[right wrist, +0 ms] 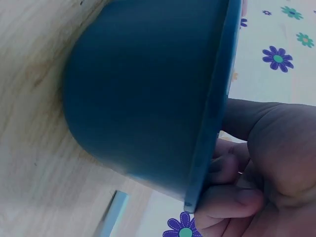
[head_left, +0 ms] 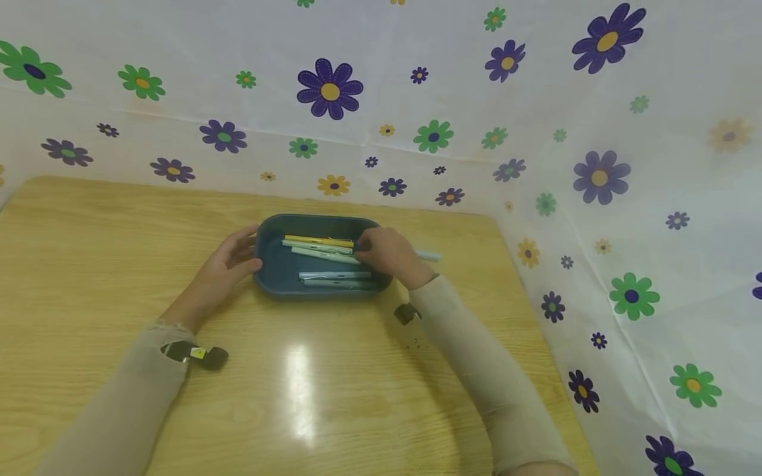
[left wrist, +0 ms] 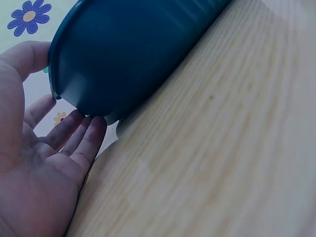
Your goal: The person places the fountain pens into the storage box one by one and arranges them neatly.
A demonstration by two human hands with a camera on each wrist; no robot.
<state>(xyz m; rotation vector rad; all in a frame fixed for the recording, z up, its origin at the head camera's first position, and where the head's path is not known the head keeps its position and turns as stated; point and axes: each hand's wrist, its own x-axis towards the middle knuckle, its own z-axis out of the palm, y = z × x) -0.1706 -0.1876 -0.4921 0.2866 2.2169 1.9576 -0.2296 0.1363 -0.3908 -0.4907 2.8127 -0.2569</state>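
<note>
A dark blue oblong plastic tub (head_left: 276, 289) stands on the table. Inside it lie a yellow pen (head_left: 315, 240), pale green pens (head_left: 324, 254) and light blue pens (head_left: 333, 275). At the tub's left end is my left hand (head_left: 229, 261), its extended fingertips touching the outer wall and its thumb at the rim (left wrist: 53, 64). Over the right end, near the pens' right ends, is my right hand (head_left: 389, 252). Its fingers (right wrist: 232, 200) are bent beside the rim, while the thumb passes behind it. Whether a pen is between those fingertips is hidden.
Another light blue pen (head_left: 430, 256) lies on the wooden table (head_left: 339, 370), just right of the tub. A white flowered cloth (head_left: 381, 99) hangs behind the table and along its right side.
</note>
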